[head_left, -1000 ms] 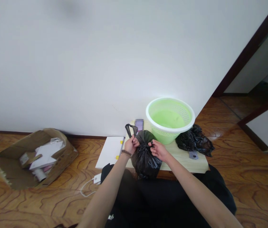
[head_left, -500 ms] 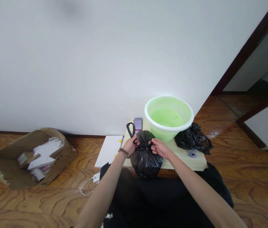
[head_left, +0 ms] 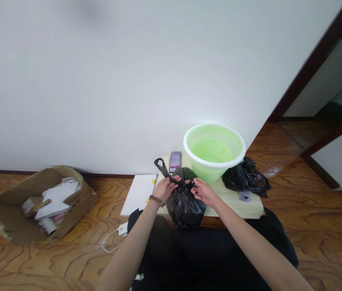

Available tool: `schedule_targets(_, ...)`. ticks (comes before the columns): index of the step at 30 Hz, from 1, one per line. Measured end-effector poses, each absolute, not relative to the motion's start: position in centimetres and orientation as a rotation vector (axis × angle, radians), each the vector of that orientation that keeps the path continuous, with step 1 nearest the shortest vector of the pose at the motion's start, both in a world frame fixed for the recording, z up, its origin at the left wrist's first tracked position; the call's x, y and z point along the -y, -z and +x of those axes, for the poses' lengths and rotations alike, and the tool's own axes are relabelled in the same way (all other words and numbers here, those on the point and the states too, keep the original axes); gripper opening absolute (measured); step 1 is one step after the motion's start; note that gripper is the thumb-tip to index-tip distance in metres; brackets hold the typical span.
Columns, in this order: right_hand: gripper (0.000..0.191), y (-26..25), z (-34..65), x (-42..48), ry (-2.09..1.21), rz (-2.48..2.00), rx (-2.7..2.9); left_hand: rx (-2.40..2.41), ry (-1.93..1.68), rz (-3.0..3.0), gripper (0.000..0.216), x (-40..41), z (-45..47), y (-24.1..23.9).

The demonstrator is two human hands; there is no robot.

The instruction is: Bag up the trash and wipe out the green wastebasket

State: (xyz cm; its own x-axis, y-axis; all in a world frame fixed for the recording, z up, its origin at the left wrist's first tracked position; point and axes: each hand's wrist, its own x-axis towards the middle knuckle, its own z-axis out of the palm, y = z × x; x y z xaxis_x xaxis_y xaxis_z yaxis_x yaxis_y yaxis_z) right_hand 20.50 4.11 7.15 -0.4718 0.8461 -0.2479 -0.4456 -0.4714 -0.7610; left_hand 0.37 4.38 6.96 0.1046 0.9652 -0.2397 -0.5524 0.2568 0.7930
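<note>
Black bin bag (head_left: 186,202) sits full on the near edge of the low table (head_left: 237,206), bulging over the edge toward the person's lap. The top is gathered.

Left hand (head_left: 165,188): clenched on one handle strap (head_left: 162,167). Change since a second ago: the strap was a slack loop standing above the knuckles. Now it's drawn out taut, up and to the left, away from the bag's neck. Bead bracelet (head_left: 156,199) on that wrist.

Right hand (head_left: 203,190): fingertips pinched on the gathered neck, opposite the left. It has barely moved. I can't tell if it holds a second strap or just bunched film.

The two hands are closer together at the neck than before, and the neck looks tighter. My read is the closure is being cinched, not opened.

Around it:
- Green plastic basket (head_left: 210,173) just behind the bag.
- Phone (head_left: 175,161) beside the basket, near the wall.
- Second crumpled black bag (head_left: 245,178) to the right of the basket.
- Cardboard box (head_left: 77,202) of paper scraps on the floor, well apart to the left.
- White board (head_left: 139,189) against the table's left side.
</note>
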Motion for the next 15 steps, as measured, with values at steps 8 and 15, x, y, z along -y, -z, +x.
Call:
schedule_targets(8,0.034,-5.5,20.2,-4.3,-2.009,-0.896,0.989,-1.085,-0.927,0.792,0.017,-4.1,0.1,-6.3)
schedule_targets(15,0.023,-8.1,20.5,-4.2,-1.493,-0.987,1.743,-1.375,-0.851,1.082,0.024,-5.5,0.4,-6.5)
